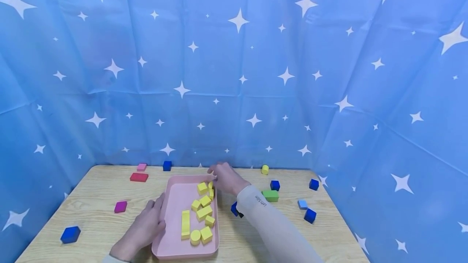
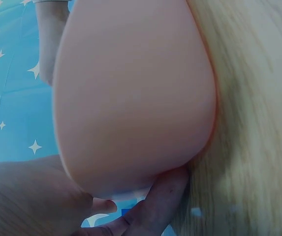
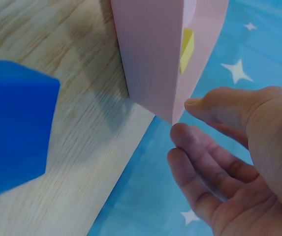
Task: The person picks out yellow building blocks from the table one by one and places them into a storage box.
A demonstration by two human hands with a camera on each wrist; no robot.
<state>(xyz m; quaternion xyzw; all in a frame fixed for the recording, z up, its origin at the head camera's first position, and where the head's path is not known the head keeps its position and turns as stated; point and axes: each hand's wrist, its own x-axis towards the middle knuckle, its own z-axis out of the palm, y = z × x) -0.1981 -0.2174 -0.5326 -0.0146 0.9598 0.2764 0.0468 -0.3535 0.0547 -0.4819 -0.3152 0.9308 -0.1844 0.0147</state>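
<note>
A pink tray [image 1: 175, 202] stands on the table with several yellow blocks [image 1: 204, 213] in it, mostly along its right half. My left hand [image 1: 146, 224] grips the tray's left side, with the thumb at the rim; in the left wrist view a finger [image 2: 163, 196] touches the outer wall low down, and the thumb's tip is hidden. At the tray's far right corner is my right hand [image 1: 226, 177]. Its thumb and fingers are apart in the right wrist view, near the tray corner [image 3: 170, 105], with nothing seen between them. A blue block [image 1: 234, 209] lies beside the right forearm.
Right of the tray lie a green block [image 1: 270, 195], a yellow cylinder [image 1: 265, 169], a light blue block [image 1: 302, 204] and several dark blue blocks [image 1: 310, 215]. On the left are red [image 1: 139, 177], pink [image 1: 141, 167], magenta [image 1: 120, 206] and blue blocks [image 1: 70, 234]. A starry blue curtain [image 1: 219, 72] borders the table.
</note>
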